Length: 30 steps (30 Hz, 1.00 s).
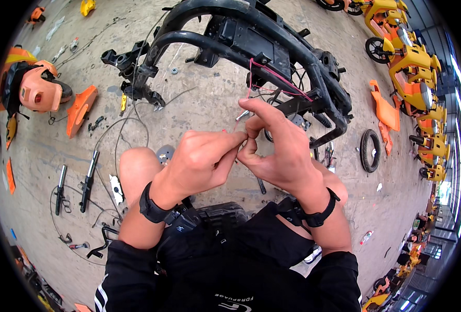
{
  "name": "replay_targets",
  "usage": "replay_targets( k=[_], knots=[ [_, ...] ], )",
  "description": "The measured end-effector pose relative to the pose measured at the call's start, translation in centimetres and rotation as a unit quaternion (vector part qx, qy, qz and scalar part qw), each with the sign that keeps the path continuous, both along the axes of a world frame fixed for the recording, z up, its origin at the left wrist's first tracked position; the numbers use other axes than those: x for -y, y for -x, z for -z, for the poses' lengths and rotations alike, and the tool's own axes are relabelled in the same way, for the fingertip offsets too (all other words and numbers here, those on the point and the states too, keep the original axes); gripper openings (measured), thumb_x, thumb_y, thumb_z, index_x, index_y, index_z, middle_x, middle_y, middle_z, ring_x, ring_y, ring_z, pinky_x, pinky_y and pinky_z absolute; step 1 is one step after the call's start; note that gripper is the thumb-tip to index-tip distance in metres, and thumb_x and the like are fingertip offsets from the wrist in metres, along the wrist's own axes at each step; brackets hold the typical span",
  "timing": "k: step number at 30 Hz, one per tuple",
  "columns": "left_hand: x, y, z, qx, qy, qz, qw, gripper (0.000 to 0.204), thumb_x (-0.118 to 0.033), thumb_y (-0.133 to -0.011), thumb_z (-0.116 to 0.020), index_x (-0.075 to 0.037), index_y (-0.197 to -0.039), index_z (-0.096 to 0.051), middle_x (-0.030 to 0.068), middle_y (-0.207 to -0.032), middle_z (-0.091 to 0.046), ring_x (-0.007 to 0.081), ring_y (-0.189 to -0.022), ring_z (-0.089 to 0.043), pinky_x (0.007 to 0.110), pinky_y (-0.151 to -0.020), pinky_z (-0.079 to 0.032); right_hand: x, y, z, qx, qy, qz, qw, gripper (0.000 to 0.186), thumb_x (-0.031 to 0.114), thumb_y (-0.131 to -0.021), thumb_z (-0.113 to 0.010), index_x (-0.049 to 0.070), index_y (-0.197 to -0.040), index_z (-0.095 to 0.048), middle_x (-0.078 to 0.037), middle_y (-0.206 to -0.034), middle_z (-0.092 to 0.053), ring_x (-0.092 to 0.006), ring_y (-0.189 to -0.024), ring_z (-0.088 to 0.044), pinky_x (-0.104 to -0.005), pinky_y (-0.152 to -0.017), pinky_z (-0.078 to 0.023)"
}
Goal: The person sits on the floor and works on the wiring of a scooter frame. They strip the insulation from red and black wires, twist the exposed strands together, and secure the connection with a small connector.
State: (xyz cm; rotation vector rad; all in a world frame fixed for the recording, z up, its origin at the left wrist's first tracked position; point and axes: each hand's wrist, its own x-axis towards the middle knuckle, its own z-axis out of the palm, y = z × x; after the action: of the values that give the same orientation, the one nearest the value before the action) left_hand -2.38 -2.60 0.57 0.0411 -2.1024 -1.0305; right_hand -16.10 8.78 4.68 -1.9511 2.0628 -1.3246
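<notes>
The wire (266,68) — thin and pink — is running down from the frame into the grip, one strand passing behind the raised right forefinger. The left hand (202,161) is pinching it between thumb and fingertips. The right hand (282,151) is bunching its thumb and a bent finger against that pinch, its forefinger arching above; whether it is gripping the wire too, I cannot tell, as the fingertips are hiding the spot. Black bands are circling both wrists, nearer the person than the grip. Beyond the grip, the black frame (254,44) is standing on the floor, the wire looping along its near side. Left of the grip, two fork legs (88,182) are lying on the concrete, and farther out an orange panel (81,112) is resting near an orange scooter (41,91). Right of the grip, a tyre (364,151) is lying near another orange panel (386,109) — and beyond these, yellow scooters (412,78) are standing in a row.
</notes>
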Motion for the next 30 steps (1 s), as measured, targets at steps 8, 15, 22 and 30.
replay_targets(
  k=[8,15,22,30],
  knots=[
    [-0.2,-0.2,-0.4,0.014,-0.045,-0.006,0.999,0.018,0.007,-0.079,-0.069,0.002,-0.096,-0.071,0.0161,-0.074,-0.069,0.0314,-0.059,-0.067,0.036,-0.053,-0.052,-0.6,0.2,-0.4,0.002,0.002,-0.006,1.000,0.062,-0.008,-0.068,-0.070,0.006,-0.128,-0.060,-0.009,-0.087,-0.065,-0.0238,-0.076,-0.066,-0.0350,-0.068,-0.055],
    [-0.3,-0.6,-1.5,0.055,-0.152,0.014,0.987,0.013,0.003,-0.087,-0.069,0.002,-0.100,-0.072,0.0110,-0.070,-0.069,0.0169,-0.054,-0.064,0.029,-0.052,-0.049,-1.6,0.0,0.1,0.265,-0.022,0.026,0.964,0.040,-0.002,-0.085,-0.069,0.000,-0.124,-0.062,-0.011,-0.105,-0.071,-0.0165,-0.091,-0.068,-0.0311,-0.082,-0.057],
    [-0.7,-0.9,0.0,0.082,-0.243,0.056,0.965,0.015,-0.001,-0.095,-0.066,0.002,-0.109,-0.069,0.0073,-0.069,-0.068,0.0055,-0.052,-0.052,0.024,-0.049,-0.039,-1.5,1.2,-0.1,0.650,-0.133,-0.057,0.746,0.032,0.016,-0.102,-0.062,-0.004,-0.126,-0.065,-0.009,-0.106,-0.071,-0.0126,-0.091,-0.065,-0.0290,-0.078,-0.055],
    [-1.2,-1.1,0.3,0.156,-0.302,0.065,0.938,0.013,-0.007,-0.101,-0.058,0.002,-0.109,-0.062,0.0037,-0.059,-0.059,0.0053,-0.049,-0.043,0.028,-0.047,-0.032,-1.9,-0.1,1.9,0.683,-0.144,-0.023,0.715,0.034,0.020,-0.099,-0.069,-0.002,-0.125,-0.068,-0.006,-0.104,-0.072,-0.0093,-0.087,-0.063,-0.0263,-0.074,-0.052]
  ],
)
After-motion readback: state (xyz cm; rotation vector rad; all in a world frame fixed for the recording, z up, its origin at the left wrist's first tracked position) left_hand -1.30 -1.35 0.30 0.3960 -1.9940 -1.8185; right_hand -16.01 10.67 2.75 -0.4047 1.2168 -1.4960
